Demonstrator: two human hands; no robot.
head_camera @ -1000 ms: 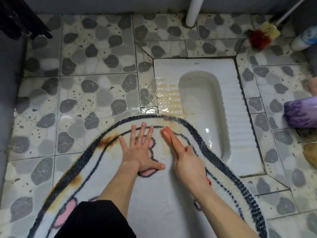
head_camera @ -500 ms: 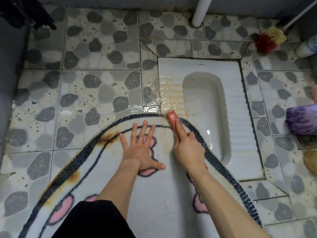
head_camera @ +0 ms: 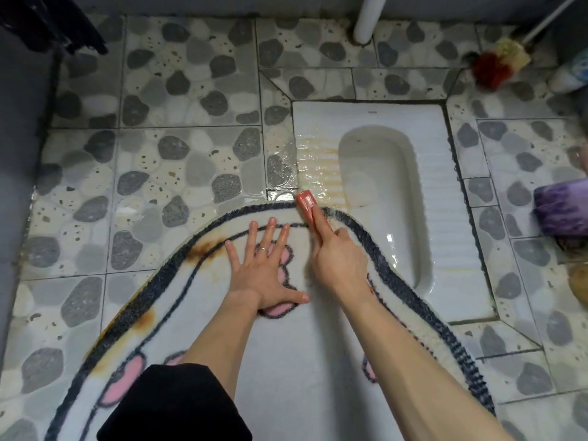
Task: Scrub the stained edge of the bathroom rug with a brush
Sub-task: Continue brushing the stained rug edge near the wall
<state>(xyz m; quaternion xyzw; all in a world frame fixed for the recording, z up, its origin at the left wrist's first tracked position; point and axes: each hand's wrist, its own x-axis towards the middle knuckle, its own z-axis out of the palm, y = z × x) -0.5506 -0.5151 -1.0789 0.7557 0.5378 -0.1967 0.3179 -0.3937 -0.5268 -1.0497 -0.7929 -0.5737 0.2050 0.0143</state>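
Head camera, looking down: a person's right hand [head_camera: 339, 265] grips a red brush [head_camera: 306, 201], forefinger laid along its back, its head on the dark border of the rug [head_camera: 286, 361], which overlaps a white squat toilet [head_camera: 445, 192]. The left hand [head_camera: 262, 272] lies flat on the rug alongside, fingers spread. Brown stains [head_camera: 200, 248] mark the border further left. The bristles are hidden, apparently against the pile.

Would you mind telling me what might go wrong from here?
The brush, gripped by the right hand, works at the rim of the rug beside the squat toilet; an overshoot may drag it onto wet, brown-streaked ceramic. The rug overlaps the toilet while the left hand pins only its middle, so it might slide in. The brown stains on the left edge could be missed.
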